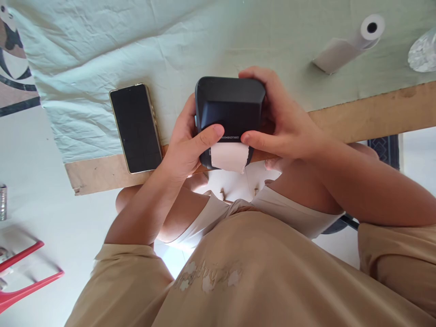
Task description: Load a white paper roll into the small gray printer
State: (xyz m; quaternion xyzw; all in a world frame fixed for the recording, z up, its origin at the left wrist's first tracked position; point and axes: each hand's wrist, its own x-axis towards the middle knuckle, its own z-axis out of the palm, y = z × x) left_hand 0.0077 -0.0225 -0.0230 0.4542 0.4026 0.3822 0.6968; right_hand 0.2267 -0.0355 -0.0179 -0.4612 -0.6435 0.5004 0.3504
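Between my two hands is a black portable label printer (233,113), held above the table's near edge. A short strip of white paper (230,156) sticks out of its slot on the side facing me. My left hand (190,141) wraps the printer's left side, its thumb on top near the slot. Around the right side curls my right hand (279,118), with its thumb on the front edge beside the brand lettering. The printer's underside and most of my fingers below it are hidden.
On the pale green cloth (177,50), a dark-screened phone (136,129) lies at left. A white paper roll (371,29), partly unrolled, is at upper right, near a clear plastic object (424,52). The wooden table edge (374,111) runs along the front. Red bars (30,284) stand at lower left.
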